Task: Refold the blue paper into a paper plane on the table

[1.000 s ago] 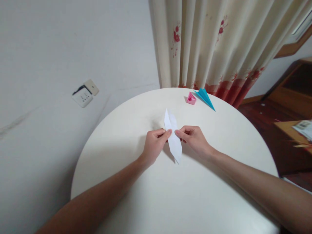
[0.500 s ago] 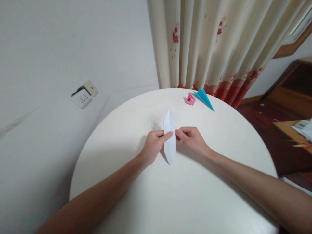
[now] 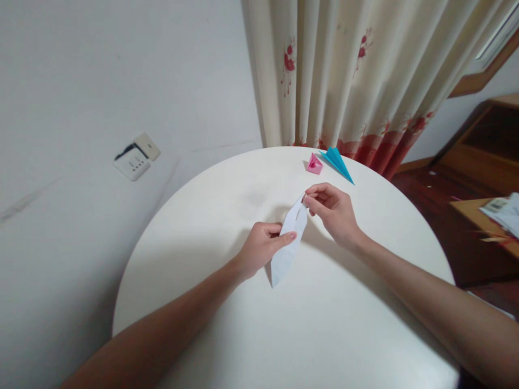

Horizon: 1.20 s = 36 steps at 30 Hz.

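Observation:
A long folded piece of white paper point(image 3: 286, 256), pointed at its near end, is held tilted over the table, its far end leaning right. My left hand point(image 3: 263, 246) grips its middle, thumb on top and fingers underneath, partly hidden by the paper. With thumb and forefinger my right hand point(image 3: 330, 208) pinches the far tip. A narrow slit between folded layers shows just below that tip.
The round white table point(image 3: 182, 232) stands against a wall with a socket point(image 3: 132, 163). Near its far edge lie a pink folded paper piece point(image 3: 314, 164) and a blue paper plane point(image 3: 338, 163). A curtain point(image 3: 324, 81) hangs behind; papers point(image 3: 503, 210) lie at right.
My right hand has moved from the paper's right side up to its far tip. The paper has turned from nearly upright in view to leaning right, with my left hand still holding it.

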Tool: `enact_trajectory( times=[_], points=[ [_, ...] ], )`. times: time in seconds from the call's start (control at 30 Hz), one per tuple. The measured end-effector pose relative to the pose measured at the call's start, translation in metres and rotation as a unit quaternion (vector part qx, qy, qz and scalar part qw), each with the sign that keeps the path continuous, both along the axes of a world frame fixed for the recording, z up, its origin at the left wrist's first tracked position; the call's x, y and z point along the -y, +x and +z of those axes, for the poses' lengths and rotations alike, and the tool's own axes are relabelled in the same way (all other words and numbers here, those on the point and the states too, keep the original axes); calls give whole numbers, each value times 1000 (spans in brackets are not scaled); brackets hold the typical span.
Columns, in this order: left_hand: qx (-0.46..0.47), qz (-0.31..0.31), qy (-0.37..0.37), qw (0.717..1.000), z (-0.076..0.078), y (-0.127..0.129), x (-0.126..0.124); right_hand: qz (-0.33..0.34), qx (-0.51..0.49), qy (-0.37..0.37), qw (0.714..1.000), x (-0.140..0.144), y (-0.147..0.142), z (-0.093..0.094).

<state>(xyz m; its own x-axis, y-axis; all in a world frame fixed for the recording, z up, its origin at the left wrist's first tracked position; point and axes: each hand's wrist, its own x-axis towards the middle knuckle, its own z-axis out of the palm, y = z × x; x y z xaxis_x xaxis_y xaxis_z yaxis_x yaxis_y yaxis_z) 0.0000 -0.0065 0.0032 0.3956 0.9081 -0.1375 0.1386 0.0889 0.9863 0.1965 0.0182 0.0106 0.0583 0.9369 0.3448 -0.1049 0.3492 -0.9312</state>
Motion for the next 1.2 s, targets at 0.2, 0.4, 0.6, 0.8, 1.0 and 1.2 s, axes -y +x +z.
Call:
enact_trajectory(
  times=[0.2,0.4,0.6,0.8,1.0,1.2],
  points=[
    [-12,3,10,1000,-1,0,0,-7,16,-3,1000,-1,2,5],
    [-25,9,17,999,-3,-1,-1,4,7,0,1000,-3,4,5],
    [-32,15,24,999,-4,-1,-1,21,27,-1,999,-3,7,6],
    [-27,-11,22,999,-1,-1,0,12,22,4,1000,-6,7,3],
    [-33,-21,8,999,1,-1,1,22,25,-13,999,-7,7,3],
    [-9,-16,-24,1000,2,-1,0,42,50,-3,998,-5,13,8]
  ],
)
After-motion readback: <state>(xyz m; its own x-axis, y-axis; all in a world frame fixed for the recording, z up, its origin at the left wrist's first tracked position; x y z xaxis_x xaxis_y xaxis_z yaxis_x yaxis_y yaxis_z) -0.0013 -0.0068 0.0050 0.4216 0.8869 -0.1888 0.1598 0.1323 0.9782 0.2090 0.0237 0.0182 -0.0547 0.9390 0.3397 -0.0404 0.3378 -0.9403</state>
